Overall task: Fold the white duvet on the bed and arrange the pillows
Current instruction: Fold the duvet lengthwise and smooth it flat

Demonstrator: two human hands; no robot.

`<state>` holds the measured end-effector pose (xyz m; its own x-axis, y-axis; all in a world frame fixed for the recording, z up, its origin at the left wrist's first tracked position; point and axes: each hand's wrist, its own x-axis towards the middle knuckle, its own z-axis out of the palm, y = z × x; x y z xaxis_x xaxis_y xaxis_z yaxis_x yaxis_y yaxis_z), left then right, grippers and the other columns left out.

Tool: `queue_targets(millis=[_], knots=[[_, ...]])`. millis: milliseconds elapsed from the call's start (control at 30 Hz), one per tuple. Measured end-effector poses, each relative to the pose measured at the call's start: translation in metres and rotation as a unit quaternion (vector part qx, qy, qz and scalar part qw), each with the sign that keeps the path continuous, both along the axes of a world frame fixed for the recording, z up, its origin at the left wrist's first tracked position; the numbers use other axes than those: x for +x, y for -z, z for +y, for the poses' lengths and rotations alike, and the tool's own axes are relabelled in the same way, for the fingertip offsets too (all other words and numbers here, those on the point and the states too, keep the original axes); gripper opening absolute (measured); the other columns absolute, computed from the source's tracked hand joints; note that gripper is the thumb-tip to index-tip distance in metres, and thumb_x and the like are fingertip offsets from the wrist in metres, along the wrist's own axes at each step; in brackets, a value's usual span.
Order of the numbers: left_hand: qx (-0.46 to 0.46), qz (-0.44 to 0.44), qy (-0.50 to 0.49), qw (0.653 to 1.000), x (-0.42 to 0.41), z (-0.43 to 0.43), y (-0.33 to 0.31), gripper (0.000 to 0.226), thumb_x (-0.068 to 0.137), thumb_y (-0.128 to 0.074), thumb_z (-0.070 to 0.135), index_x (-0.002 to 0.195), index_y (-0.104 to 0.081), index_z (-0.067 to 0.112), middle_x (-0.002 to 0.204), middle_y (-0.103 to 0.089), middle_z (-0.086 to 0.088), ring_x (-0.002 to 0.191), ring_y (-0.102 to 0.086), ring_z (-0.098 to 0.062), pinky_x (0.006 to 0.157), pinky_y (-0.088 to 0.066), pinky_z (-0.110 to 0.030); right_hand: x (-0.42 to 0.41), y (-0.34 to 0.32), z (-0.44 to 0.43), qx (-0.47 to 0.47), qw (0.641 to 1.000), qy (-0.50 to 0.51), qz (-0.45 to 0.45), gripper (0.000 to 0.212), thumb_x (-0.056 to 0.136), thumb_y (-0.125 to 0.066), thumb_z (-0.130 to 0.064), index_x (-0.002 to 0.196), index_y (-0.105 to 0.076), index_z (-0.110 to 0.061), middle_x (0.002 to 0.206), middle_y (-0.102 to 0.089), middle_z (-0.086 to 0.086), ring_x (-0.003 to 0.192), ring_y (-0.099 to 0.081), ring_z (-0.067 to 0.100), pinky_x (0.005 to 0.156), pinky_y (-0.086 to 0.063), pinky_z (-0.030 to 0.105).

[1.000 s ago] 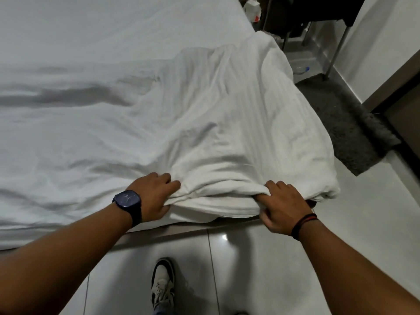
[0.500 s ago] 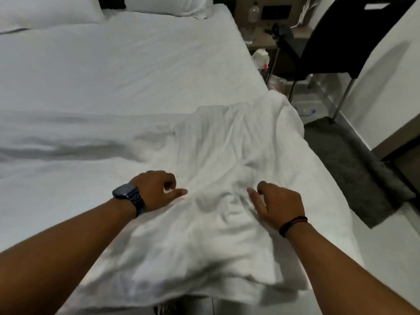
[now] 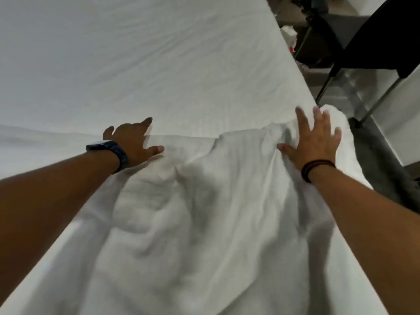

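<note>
The white duvet [image 3: 204, 223] lies rumpled over the near part of the bed, its far folded edge running across the middle of the view. My left hand [image 3: 134, 142], with a dark watch on the wrist, rests flat on that edge with fingers spread. My right hand [image 3: 316, 137], with dark bands on the wrist, lies palm down with fingers apart on the duvet near its far right corner. Neither hand grips cloth. No pillow is in view.
Beyond the duvet stretches the bare white bed sheet [image 3: 159, 53]. To the right of the bed stands a dark chair [image 3: 368, 42] with metal legs, on a grey rug [image 3: 381, 169]. Clutter sits at the far right by the bed's edge.
Both hands let go of the duvet's near edge, then slid forward across it to its far edge. The view leaned over the bed; the floor and pillows dropped out of sight.
</note>
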<state>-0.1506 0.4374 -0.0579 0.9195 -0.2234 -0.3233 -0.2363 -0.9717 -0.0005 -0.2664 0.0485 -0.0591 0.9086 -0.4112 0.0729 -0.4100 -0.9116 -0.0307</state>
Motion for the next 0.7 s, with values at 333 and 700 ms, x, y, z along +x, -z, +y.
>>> queue_targets(millis=[333,700], knots=[[-0.154,-0.049,-0.069,0.984,0.024,-0.002,-0.009,0.03,0.088,-0.056,0.053,0.099,-0.062,0.026,0.107,-0.067,-0.012,0.101,-0.06,-0.035,0.081,-0.046,-0.038,0.079,0.022,-0.055,-0.091,0.987,-0.105,0.076,0.022,0.096,-0.049,-0.032,0.107,-0.05,-0.013,0.099,-0.066,0.019,0.096,-0.058,0.037,0.087,-0.034,0.045],[0.015,0.012,-0.133,0.991,0.048,0.095,0.007,0.065,0.077,-0.057,0.07,0.127,-0.053,0.029,0.131,-0.059,-0.011,0.12,-0.052,-0.039,0.101,-0.037,-0.046,0.107,0.036,0.018,0.038,0.985,-0.099,0.134,0.061,0.086,-0.037,-0.07,0.13,-0.049,-0.029,0.132,-0.053,0.006,0.125,-0.045,0.029,0.107,-0.019,0.051]])
